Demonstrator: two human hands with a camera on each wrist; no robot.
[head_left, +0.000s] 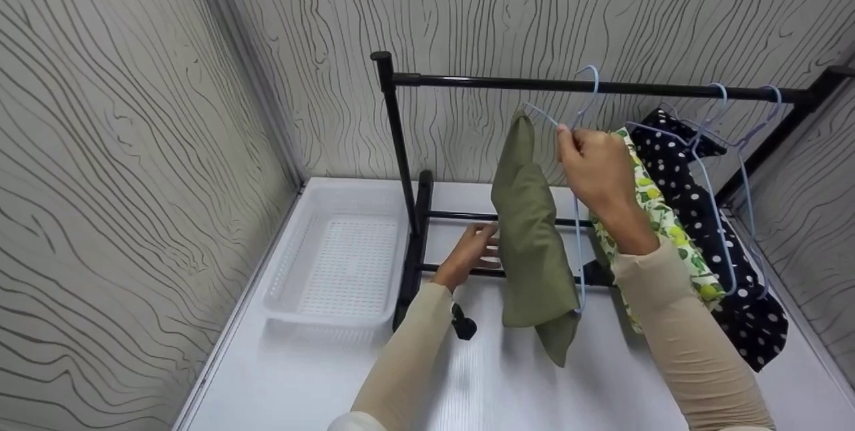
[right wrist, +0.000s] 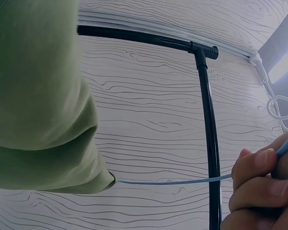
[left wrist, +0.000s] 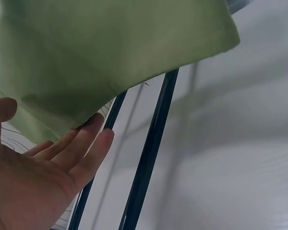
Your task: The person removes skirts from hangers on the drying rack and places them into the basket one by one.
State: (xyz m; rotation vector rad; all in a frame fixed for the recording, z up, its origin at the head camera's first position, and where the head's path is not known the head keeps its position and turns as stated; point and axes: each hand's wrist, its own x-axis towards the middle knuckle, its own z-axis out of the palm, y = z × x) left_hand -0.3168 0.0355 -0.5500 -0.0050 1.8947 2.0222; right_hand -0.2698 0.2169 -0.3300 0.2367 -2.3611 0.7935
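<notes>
A light blue hanger (head_left: 580, 244) has its hook at the black top rail, with an olive green garment (head_left: 534, 250) draped over its far side. My right hand (head_left: 598, 167) pinches the hanger's sloping arm just below the hook; in the right wrist view its curled fingers (right wrist: 254, 189) are around the blue wire. Beside the garment's left side is my left hand (head_left: 471, 254), palm facing it and fingers extended. The left wrist view shows those fingertips (left wrist: 93, 122) at the green cloth's lower edge, the thumb apart from the fingers; whether they press it I cannot tell.
A black clothes rack (head_left: 481, 82) stands on the white table (head_left: 467, 377). To its left sits a white plastic basket (head_left: 347, 270). On the right hang a lemon-print garment (head_left: 658, 217) and a black polka-dot garment (head_left: 708, 237) on blue hangers. Patterned walls (head_left: 320, 30) enclose the table.
</notes>
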